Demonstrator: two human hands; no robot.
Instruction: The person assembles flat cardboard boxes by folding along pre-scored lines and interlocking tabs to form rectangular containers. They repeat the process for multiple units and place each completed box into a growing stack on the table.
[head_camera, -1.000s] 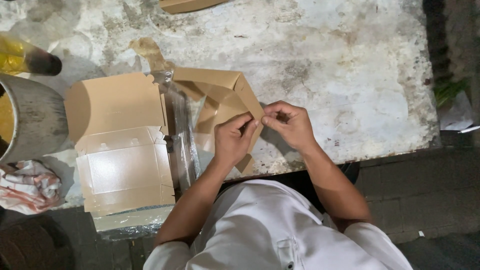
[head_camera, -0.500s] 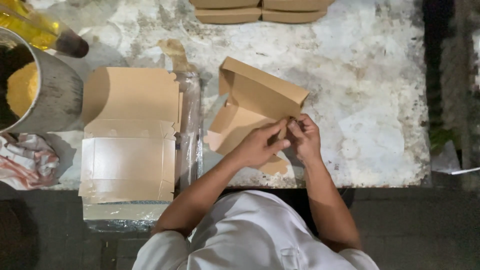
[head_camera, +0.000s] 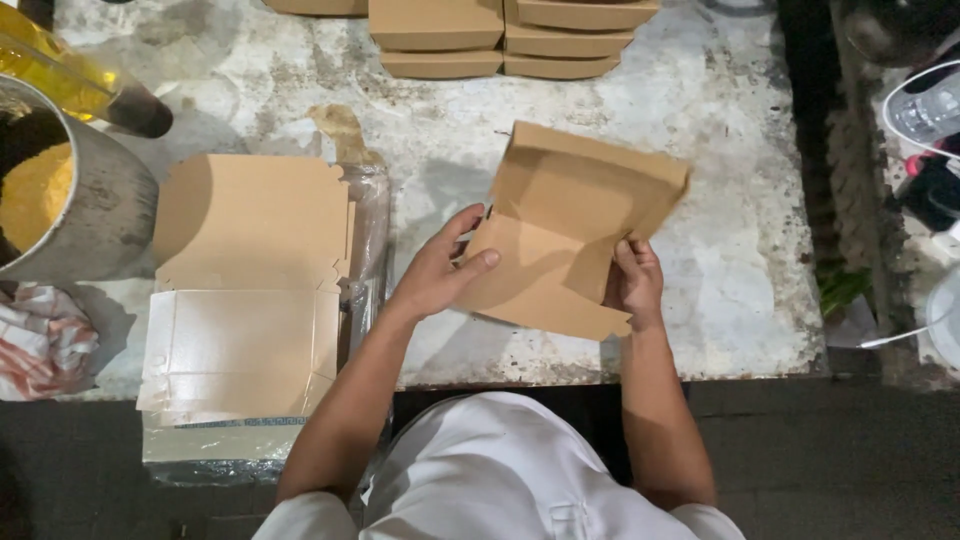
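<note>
I hold a partly folded brown cardboard box (head_camera: 575, 225) above the worn stone table (head_camera: 730, 250). My left hand (head_camera: 440, 270) grips its left side, thumb over the front panel. My right hand (head_camera: 635, 285) pinches its lower right corner from behind. The box's lid flap stands up and tilts away from me. To the left lies a stack of flat box blanks (head_camera: 245, 290) in clear plastic wrap.
Several folded brown boxes (head_camera: 505, 35) are stacked at the table's far edge. A metal pot with yellow contents (head_camera: 60, 195) and a bottle of yellow liquid (head_camera: 85, 90) stand at far left, above a crumpled cloth (head_camera: 40, 345). Clutter and cables lie at right.
The box has been lifted and turned upright in both hands, its lid flap now raised. The view has shifted, so more stacked boxes show at the top.
</note>
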